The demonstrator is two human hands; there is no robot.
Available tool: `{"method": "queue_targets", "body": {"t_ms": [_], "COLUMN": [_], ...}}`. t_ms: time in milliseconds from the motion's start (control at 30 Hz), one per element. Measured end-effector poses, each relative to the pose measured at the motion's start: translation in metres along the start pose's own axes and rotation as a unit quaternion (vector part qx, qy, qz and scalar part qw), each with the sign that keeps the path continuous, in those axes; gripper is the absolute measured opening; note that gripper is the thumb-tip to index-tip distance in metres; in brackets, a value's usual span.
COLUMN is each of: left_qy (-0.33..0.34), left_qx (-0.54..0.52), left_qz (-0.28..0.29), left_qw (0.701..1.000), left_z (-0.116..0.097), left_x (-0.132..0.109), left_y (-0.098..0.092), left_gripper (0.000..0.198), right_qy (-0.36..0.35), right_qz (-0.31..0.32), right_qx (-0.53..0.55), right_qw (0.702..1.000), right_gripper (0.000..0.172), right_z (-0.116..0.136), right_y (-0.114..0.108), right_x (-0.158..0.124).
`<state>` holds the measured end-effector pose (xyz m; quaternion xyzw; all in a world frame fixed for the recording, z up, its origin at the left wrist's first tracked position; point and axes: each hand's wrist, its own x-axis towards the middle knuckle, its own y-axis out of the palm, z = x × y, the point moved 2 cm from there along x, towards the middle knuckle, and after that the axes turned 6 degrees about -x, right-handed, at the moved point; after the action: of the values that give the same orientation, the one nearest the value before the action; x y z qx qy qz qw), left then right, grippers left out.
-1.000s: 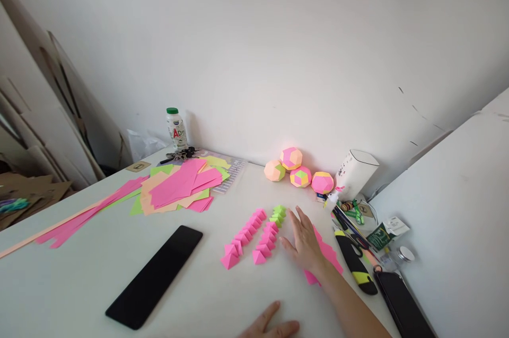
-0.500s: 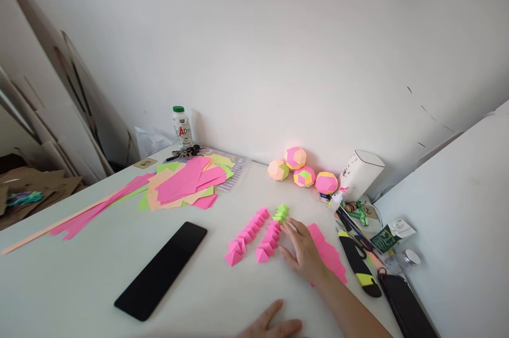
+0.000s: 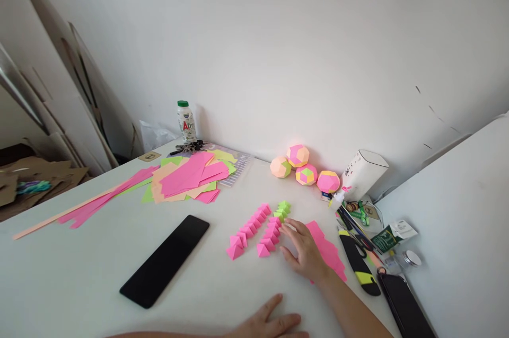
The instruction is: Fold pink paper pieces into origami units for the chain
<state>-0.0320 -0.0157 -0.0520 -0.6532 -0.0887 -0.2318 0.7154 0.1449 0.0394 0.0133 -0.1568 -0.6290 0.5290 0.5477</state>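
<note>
My right hand (image 3: 304, 248) is beside the shorter row of small folded paper pieces, its fingers apart and a fingertip close to or touching the row. This row has pink pieces (image 3: 269, 236) in front and green pieces (image 3: 282, 211) at the far end. To its left runs a second row of pink folded pieces (image 3: 248, 230). Pink paper sheets (image 3: 326, 250) lie partly behind my right hand. Near the front edge of the view, my left hand (image 3: 266, 325) rests on the table with its fingers spread, holding nothing; its lower part is cut off.
A black phone-like slab (image 3: 165, 261) lies left of the rows. Beyond it are coloured paper sheets (image 3: 186, 176) and long strips (image 3: 99, 201). Several faceted paper balls (image 3: 297, 156) stand by the wall. A black-and-yellow cutter-like tool (image 3: 359, 264) and a bottle (image 3: 186, 122) are also there.
The whole view has shifted slightly, moving most things up and right in the picture. More of my left forearm shows. My right hand stays by the shorter row.
</note>
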Motion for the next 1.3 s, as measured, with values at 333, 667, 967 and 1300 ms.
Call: {"method": "queue_targets", "body": {"t_ms": [333,667,967,1300], "left_qy": [-0.013,-0.008,-0.004,-0.060], "left_qx": [-0.037,-0.007,0.059,-0.021], "left_qz": [0.025,-0.007,-0.054,-0.229], "left_qw": [0.999,1.000,0.997,0.971], "left_z": [0.004,-0.003,0.001,-0.006], "left_x": [0.005,-0.004,-0.002,0.013], "left_y": [-0.026,0.017,-0.002,0.001], "left_gripper": [0.032,0.031,0.034,0.015], "right_qy": [-0.014,-0.100,-0.080,0.197], "right_qz": [-0.010,0.000,0.084,0.260], "right_qx": [0.000,0.002,-0.109,-0.162], "right_qw": [1.000,0.995,0.987,0.931], "right_gripper": [0.043,0.042,0.046,0.056], "right_z": [0.001,0.024,0.034,-0.019], "right_y": [-0.002,-0.014,-0.006,-0.017], "right_x": [0.000,0.007,0.003,-0.041]}}
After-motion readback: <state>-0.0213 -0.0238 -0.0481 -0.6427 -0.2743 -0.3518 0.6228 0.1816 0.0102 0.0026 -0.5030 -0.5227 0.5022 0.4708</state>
